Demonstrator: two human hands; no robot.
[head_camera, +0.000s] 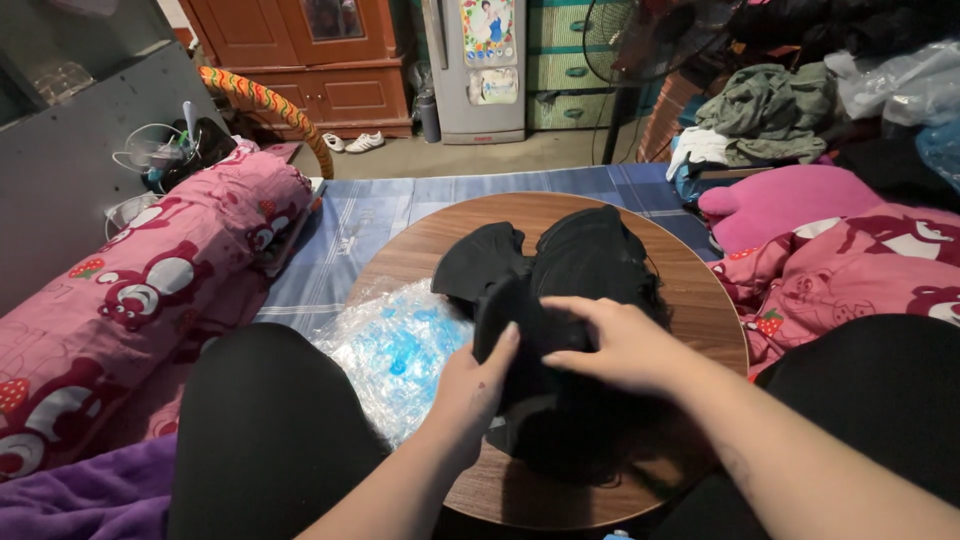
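Seated on the floor, knees either side of a low round wooden desk (700, 310). Both hands work a pile of black fabric pieces (560, 290) heaped on the middle of the desk.

Left hand (478, 375): curled around the near left edge of one black piece, thumb up against it, gripping it from the side so the piece stands off the pile.

Right hand (620, 345): laid palm-down over the top of the same piece, fingers bent and closed on the fabric, pinning it from above while the left steadies the edge. The two hands nearly touch.

The pieces look curved and stacked loosely, some fanned upward toward the far side; exact kind cannot be told, all black on black.

Just left of the pile, a crumpled clear plastic bag (390, 345) with blue showing through hangs off the desk edge onto the left knee, close enough to reach.

Around: pink printed bolster (170, 290) at left, matching pink bedding (850, 260) at right, blue checked mat (380, 215) beyond the desk.
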